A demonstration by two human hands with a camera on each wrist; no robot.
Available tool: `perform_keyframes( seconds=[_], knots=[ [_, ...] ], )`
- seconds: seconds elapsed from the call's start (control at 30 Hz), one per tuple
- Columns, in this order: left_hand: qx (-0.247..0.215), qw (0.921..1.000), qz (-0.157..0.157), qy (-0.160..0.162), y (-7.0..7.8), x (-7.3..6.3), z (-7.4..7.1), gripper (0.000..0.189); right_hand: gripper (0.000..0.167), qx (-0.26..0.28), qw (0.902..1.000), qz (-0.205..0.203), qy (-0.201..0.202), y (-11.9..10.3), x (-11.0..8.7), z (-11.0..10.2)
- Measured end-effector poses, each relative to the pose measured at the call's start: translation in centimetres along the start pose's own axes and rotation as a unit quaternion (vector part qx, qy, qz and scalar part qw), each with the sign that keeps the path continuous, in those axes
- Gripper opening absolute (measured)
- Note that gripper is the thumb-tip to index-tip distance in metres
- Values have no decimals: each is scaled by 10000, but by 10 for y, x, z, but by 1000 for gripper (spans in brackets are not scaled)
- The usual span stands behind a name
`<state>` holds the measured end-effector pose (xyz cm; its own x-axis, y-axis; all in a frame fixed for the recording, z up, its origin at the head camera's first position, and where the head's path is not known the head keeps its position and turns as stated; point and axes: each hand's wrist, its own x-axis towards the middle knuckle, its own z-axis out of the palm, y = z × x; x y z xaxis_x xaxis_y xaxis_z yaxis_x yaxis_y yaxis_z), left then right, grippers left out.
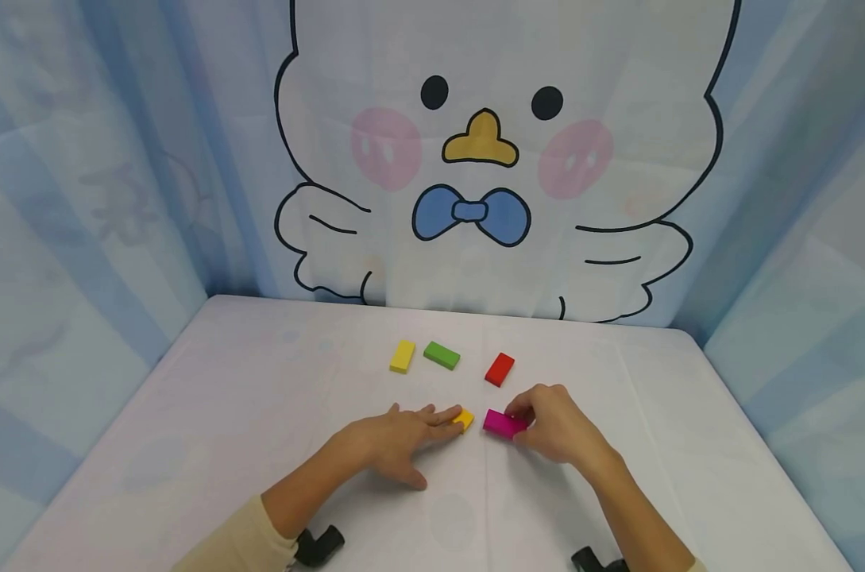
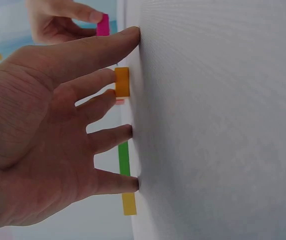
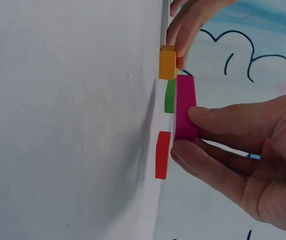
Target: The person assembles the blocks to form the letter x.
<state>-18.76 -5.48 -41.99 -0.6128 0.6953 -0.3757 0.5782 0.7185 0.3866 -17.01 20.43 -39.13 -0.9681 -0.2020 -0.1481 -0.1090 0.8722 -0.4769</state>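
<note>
Your right hand pinches the magenta block in its fingers; your left hand, fingers spread, touches the orange block, both well inside the side edges of the table.

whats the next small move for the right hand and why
Probably ease the magenta block left toward the orange block: the right hand pinches it above the table, the two blocks are apart, and the left hand touches the orange one, which may steady it.
</note>
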Motion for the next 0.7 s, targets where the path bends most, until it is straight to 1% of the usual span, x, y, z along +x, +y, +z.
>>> perform_keyframes(
  seconds=[0.23, 0.7],
  knots=[
    [-23, 10000, 81, 40, -3, 0, 1, 90, 31, -15, 9999, -57, -103, -5, -2, 2],
    [-42, 10000, 46, 22, -2, 0, 1, 89, 28, 14, 9996, -42, -277, -6, 0, 11]
  ],
)
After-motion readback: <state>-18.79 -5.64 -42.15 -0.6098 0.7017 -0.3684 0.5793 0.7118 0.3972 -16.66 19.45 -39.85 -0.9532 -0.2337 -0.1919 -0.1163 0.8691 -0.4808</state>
